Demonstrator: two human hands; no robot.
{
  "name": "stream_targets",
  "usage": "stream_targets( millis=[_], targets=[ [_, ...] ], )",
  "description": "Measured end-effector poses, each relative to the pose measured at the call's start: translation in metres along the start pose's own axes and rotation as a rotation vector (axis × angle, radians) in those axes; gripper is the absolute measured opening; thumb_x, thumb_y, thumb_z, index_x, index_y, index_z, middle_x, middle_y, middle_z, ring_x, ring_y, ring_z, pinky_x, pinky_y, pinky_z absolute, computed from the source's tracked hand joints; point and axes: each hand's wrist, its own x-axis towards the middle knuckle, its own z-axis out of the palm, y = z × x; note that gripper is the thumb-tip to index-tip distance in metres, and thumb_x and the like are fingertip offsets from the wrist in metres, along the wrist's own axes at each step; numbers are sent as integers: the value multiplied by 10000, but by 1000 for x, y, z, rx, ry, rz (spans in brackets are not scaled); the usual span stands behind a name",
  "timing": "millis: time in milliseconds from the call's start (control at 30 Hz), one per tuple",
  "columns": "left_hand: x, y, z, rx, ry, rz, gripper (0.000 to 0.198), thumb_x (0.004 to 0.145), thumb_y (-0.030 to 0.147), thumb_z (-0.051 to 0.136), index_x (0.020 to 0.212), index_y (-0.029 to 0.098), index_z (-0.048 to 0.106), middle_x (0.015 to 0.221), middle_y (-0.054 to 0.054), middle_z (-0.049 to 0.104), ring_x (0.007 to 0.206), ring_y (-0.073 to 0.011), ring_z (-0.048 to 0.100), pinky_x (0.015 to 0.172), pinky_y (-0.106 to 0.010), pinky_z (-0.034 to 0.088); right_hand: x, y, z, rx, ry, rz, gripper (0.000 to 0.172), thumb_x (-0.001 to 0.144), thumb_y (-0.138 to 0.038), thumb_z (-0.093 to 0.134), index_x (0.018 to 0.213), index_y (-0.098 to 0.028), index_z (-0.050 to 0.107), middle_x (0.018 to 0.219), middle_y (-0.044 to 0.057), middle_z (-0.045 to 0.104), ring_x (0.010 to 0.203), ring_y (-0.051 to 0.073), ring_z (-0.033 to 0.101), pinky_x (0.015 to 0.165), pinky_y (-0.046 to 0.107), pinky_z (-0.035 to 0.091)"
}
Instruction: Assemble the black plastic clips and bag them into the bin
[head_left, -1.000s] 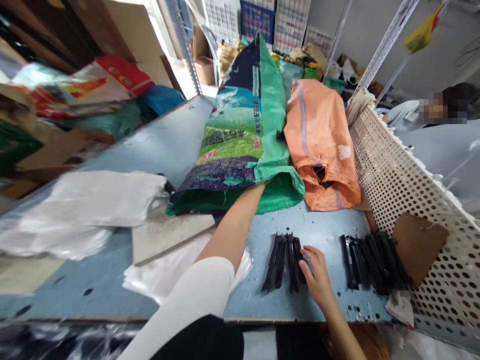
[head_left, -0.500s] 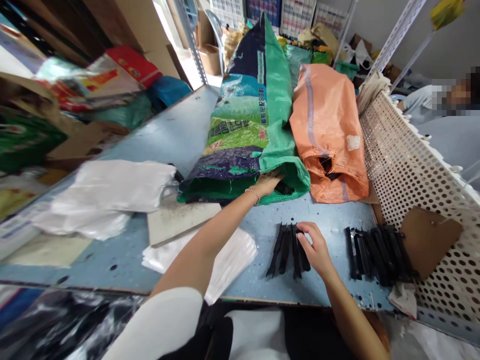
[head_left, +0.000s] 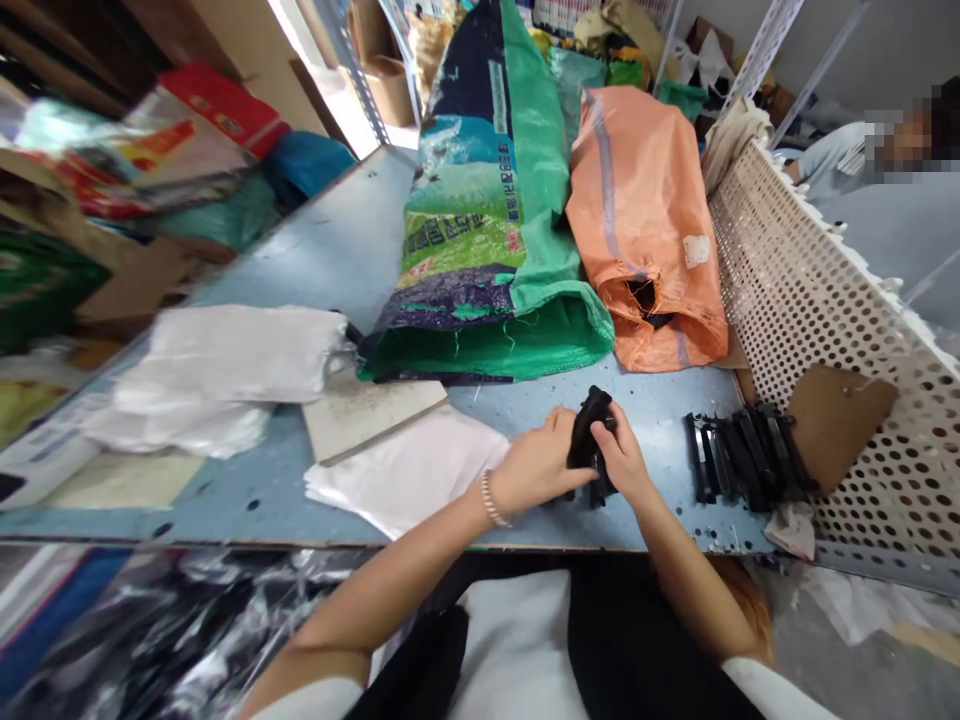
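My left hand [head_left: 534, 466], with a beaded bracelet at its wrist, is closed round a dark black plastic-looking piece [head_left: 589, 428]. From the other side, my right hand [head_left: 624, 456] grips the same piece, thumb against it. More long black pieces [head_left: 598, 488] show just under my hands, mostly hidden by them. Farther right lies a row of several similar black pieces [head_left: 750, 455]. Behind my hands, the green woven sack [head_left: 480, 345] lies with its mouth open towards me. Beside it is an orange woven sack [head_left: 652, 220] with a partly gathered mouth.
White plastic bags [head_left: 416, 465] lie partly under a grey board [head_left: 367, 415]; another white stack [head_left: 232, 350] is at left. A perforated white panel [head_left: 817, 270] borders the blue table [head_left: 247, 500] on the right, with brown cardboard [head_left: 840, 425] against it. A person [head_left: 847, 150] is beyond.
My left hand has come out of the green sack's mouth and moved down to my right hand. Both hands now grip black material lifted above the table. The view has shifted slightly.
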Motion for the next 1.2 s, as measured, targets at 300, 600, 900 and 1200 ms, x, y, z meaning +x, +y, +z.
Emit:
stream_targets(
  millis=[300,600,900,1200],
  targets=[
    [-49,-27,18,-802,11,-16,764,967,439,539,1609,277,158,1223,-102,636,795,-202,683,745,-390,598,-3,-12,-3,-445,-24,-467,344,1003,-510,543,1150,-210,622,1039,113,664,952,252,629,857,417,552],
    [-45,-24,31,-525,311,47,759,939,374,551,1609,193,245,1564,-156,463,1441,-341,464,1214,-535,365,-5,-16,10,-292,-113,-173,522,1074,-573,268,816,-226,561,671,-1,558,615,162,526,589,289,432],
    [-30,-35,24,-695,485,-29,663,947,389,523,1557,205,339,1609,-94,434,1500,-280,383,1272,-451,280,-48,-9,30,-834,-339,-563,428,1069,-457,396,861,-185,654,819,95,657,790,227,531,743,373,378],
    [-6,-80,59,-334,420,-270,397,986,354,430,1270,151,619,1169,-143,685,1164,-293,626,1087,-480,466,-26,25,-9,-663,-43,-197,380,1046,-477,426,1133,-189,658,1152,149,640,1095,290,580,1004,505,464]
  ],
)
